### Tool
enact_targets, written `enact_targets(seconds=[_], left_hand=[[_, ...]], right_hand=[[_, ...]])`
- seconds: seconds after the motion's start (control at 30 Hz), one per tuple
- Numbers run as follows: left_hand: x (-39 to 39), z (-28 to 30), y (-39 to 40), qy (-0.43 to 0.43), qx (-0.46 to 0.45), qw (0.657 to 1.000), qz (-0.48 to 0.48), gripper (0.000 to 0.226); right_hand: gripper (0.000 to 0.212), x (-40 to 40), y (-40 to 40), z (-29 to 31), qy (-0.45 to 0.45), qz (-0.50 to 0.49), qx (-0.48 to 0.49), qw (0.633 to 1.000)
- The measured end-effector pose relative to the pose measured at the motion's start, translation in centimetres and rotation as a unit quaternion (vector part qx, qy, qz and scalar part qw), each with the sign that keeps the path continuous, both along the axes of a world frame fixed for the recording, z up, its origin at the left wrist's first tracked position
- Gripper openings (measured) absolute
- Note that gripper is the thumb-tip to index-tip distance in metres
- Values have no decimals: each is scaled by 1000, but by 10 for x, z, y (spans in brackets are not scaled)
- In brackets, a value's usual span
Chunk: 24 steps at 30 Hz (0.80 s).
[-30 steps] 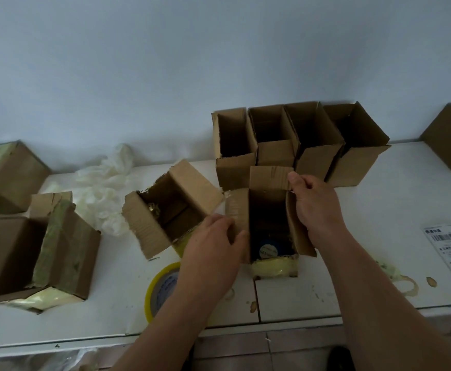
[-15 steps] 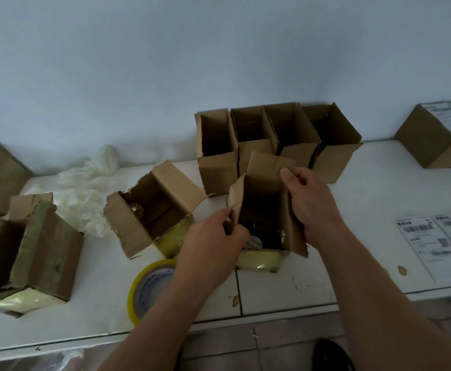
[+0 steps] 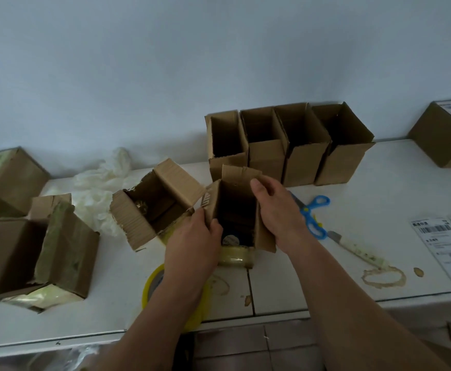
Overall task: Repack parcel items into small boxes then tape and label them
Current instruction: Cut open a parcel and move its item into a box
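A small open cardboard box (image 3: 241, 174) stands upright on the white table (image 3: 286, 279) in front of me, with a dark item bearing a round label (image 3: 230, 240) at its bottom. My left hand (image 3: 192, 245) grips the box's left flap and wall. My right hand (image 3: 278, 210) holds the right wall, thumb at the far flap. Yellowish tape (image 3: 235, 257) covers the box's near base. Several empty small boxes (image 3: 286, 145) stand in a row behind it. A yellow tape roll (image 3: 152, 285) lies under my left forearm. Shipping labels (image 3: 438, 242) lie at the right.
A torn open box (image 3: 152, 207) sits just left of the held one. Opened parcel boxes (image 3: 31, 250) crowd the left end, white plastic wrap (image 3: 98, 188) behind them. Blue scissors (image 3: 312, 218) and a utility knife (image 3: 355, 246) lie to the right. A labelled box (image 3: 444, 135) stands far right.
The view has shifted right and nearer, bringing scissors and knife into sight. Both hands keep hold of the small box; its far flap now stands more upright under my right thumb.
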<state>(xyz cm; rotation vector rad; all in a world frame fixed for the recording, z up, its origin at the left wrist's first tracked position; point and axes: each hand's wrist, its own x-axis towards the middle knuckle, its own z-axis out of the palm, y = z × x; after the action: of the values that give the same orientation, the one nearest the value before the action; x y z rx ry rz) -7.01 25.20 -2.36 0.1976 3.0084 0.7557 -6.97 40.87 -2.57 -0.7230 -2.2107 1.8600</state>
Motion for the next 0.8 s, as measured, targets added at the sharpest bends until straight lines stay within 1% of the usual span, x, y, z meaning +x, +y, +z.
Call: enact_targets(seconds=[0.1, 0.23, 0.3, 0.37, 0.43, 0.5, 0.53, 0.6, 0.67, 0.73, 0.8], left_hand=[[0, 2, 0, 16, -72, 997, -3, 28], [3, 11, 2, 69, -141, 988, -5, 42], [6, 20, 6, 123, -143, 982, -1, 46], [9, 31, 17, 154, -121, 981, -13, 44], [10, 39, 35, 156, -92, 982, -57, 37], [12, 45, 63, 176, -98, 971, -126, 36], [11, 49, 78, 189, -102, 963, -162, 37], [4, 59, 110, 205, -99, 949, -217, 31], [-6, 66, 142, 232, -122, 929, -262, 25], [-18, 69, 171, 254, -153, 907, -299, 24], [-29, 68, 192, 262, -170, 895, -318, 26]], right_hand=[[46, 1, 4, 4, 2, 1, 57, 998], [47, 9, 20, 8, 10, -12, 131, 991], [44, 16, 30, 13, 18, -14, 157, 987], [39, 24, 43, 17, 18, -17, 174, 984], [32, 32, 59, 21, 15, -33, 199, 979], [27, 37, 79, 30, 16, -53, 222, 973], [28, 38, 90, 36, 20, -65, 242, 968], [32, 33, 115, 52, 24, -88, 302, 949], [28, 23, 140, 66, 31, -109, 342, 933], [26, 12, 163, 75, 27, -130, 360, 924], [28, -1, 184, 80, 9, -161, 371, 915]])
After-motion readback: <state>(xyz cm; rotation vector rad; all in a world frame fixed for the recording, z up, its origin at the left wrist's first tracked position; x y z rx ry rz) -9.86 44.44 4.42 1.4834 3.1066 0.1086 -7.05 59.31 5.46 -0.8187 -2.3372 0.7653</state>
